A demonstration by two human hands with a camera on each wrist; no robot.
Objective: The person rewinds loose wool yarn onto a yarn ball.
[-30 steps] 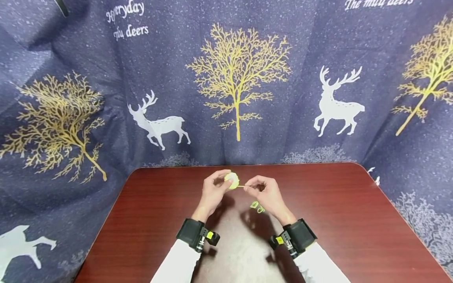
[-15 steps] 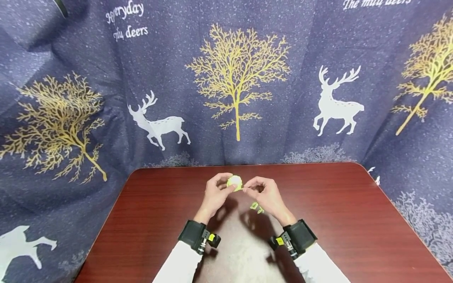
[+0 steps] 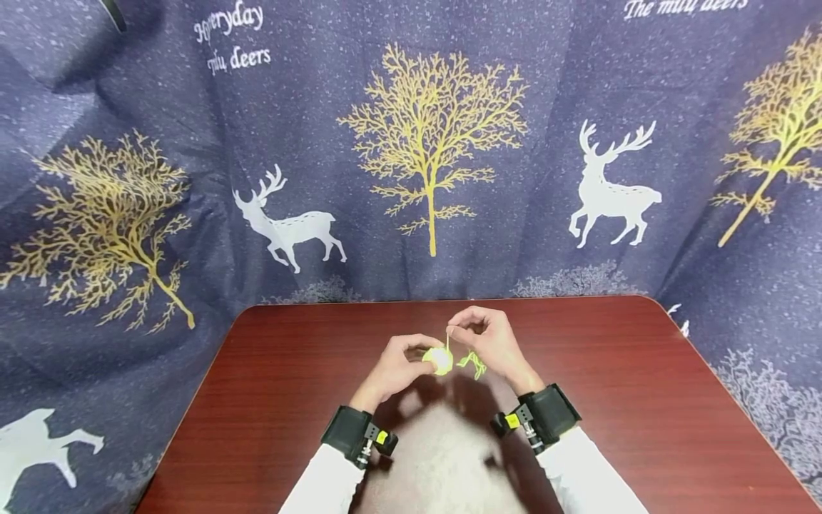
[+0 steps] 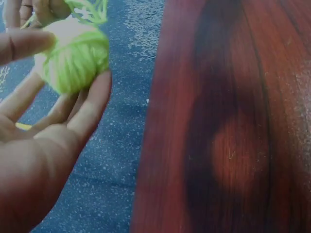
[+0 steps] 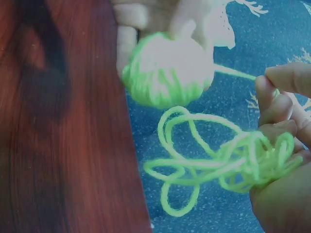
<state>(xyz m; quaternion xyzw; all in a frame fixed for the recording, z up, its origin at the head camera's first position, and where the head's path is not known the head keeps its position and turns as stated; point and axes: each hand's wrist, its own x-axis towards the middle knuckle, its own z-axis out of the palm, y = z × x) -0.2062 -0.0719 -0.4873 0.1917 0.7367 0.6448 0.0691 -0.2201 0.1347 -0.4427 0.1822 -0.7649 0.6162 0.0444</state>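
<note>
A small ball of bright yellow-green yarn (image 4: 77, 63) is wound in the fingers of my left hand (image 3: 394, 370), which grips it between thumb and fingertips above the table. From the ball a taut strand (image 5: 235, 72) runs to my right hand (image 3: 491, 343), whose thumb and index finger pinch it. In the head view that strand rises short and steep from the ball's upper right. A loose tangle of the same yarn (image 5: 248, 160) hangs in loops at the right palm, seen in the right wrist view below the pinching fingertips.
Beneath both hands lies a reddish-brown wooden table (image 3: 289, 371) with a bright glare patch in front. Behind it hangs a dark blue cloth (image 3: 546, 64) printed with white deer and golden trees. Each wrist wears a black strap (image 3: 555, 414) with a small camera.
The left hand has moved right and nearer with the yarn ball. The right hand has lifted slightly away, and the strand between them now stands steeply. More of the loose tangle shows.
</note>
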